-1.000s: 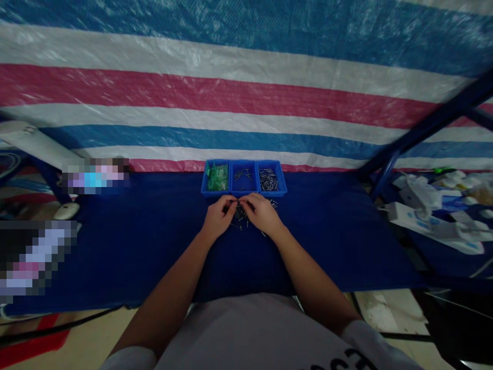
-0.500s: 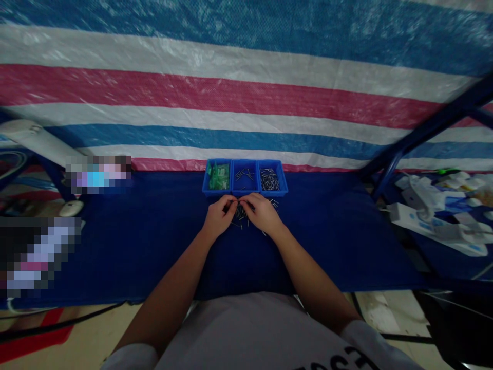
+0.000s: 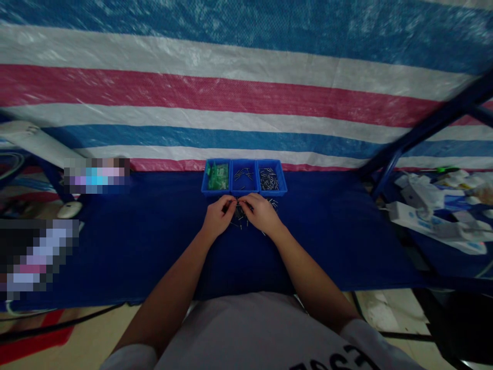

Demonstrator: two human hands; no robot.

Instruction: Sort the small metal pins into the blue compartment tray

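Observation:
My left hand (image 3: 219,215) and my right hand (image 3: 261,211) meet fingertip to fingertip over a loose pile of small metal screws (image 3: 241,218) on the blue table. Both are pinched closed; whatever sits between the fingertips is too small to make out. Just beyond them stand three joined blue bins. The left bin (image 3: 204,177) has green and clear packets (image 3: 218,177). A few screws lie in the middle bin (image 3: 243,188), and many fill the right bin (image 3: 284,180). My hands partly cover the pile.
The blue table (image 3: 154,231) reaches a striped tarp (image 3: 246,92) behind the bins. White boxes and plastic wrapping (image 3: 423,205) lie at the right beside a blue metal frame (image 3: 391,167). Blurred-out items and a white mouse-like object (image 3: 70,209) are at the left.
The view has shifted very slightly. Both hands keep nearly the same place and the same pinched pose; the bins and the pile look unchanged.

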